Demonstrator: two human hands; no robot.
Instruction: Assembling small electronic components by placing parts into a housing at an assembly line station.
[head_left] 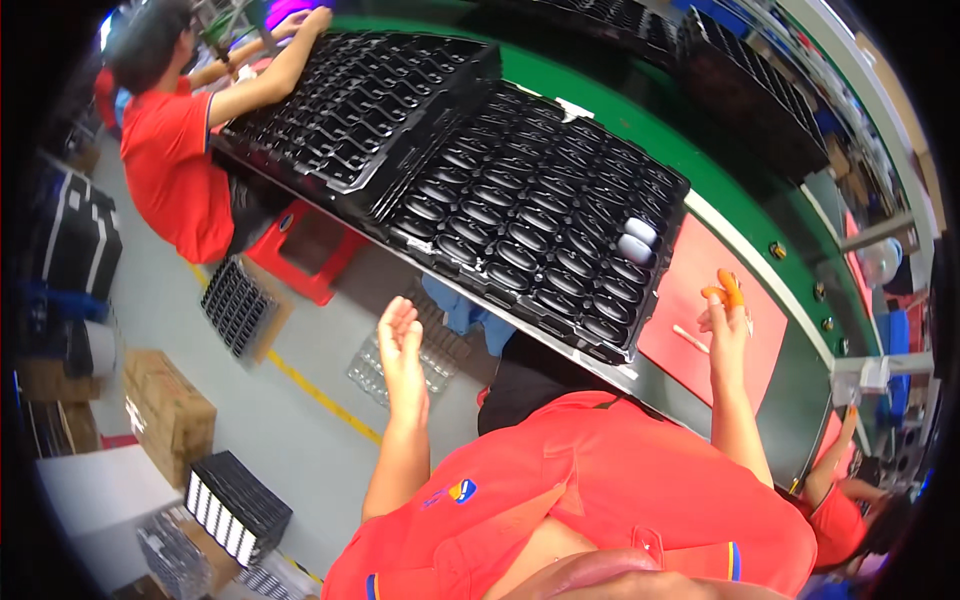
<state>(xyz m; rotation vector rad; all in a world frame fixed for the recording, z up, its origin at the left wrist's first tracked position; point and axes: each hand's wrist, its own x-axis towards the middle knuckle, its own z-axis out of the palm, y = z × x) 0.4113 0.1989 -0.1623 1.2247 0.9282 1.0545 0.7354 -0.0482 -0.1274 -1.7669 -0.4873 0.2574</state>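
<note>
Nearest is the red shirt (610,450). Above a pink mat (690,275) on the worktop (806,415) hangs the right hand (728,328), with what look like orange fingertip covers (734,290); I can't make out whether its grip pinches anything. The left hand (402,350) hangs apart from the black tray (520,205), its grip loosely spread and empty. Two pale oval pieces (634,249) sit near that tray's right edge (easy to brush); a careless forearm could dislodge them or roll the white stick (690,339) away
</note>
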